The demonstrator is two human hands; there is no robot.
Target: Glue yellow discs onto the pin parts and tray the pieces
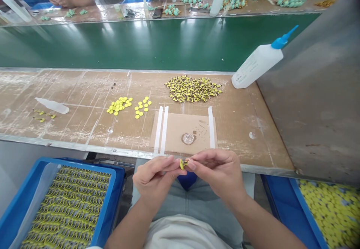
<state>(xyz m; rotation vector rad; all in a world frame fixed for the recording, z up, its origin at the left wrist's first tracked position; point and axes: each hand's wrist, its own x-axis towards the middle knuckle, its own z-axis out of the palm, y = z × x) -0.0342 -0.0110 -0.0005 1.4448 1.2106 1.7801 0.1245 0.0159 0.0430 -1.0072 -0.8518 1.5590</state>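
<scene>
Both hands meet just in front of the table's near edge. My left hand (157, 176) is closed on a small yellow disc (182, 164) between thumb and fingers. My right hand (219, 170) pinches a tiny dark and yellow piece (186, 163) against the disc; its far end is hidden by the fingertips. Beyond them, a cardboard sheet (180, 125) taped with white strips bears a round blob of clear glue (188, 138). Loose yellow discs (119, 104) lie to the left, and a pile of small yellow and dark pieces (192, 89) lies behind the sheet.
A white bottle with a blue nozzle (257, 65) leans at the right by a metal panel (315, 84). Blue trays stand low at left (114, 189) and right (306, 211). Across a green belt (118, 42), several people work with their hands.
</scene>
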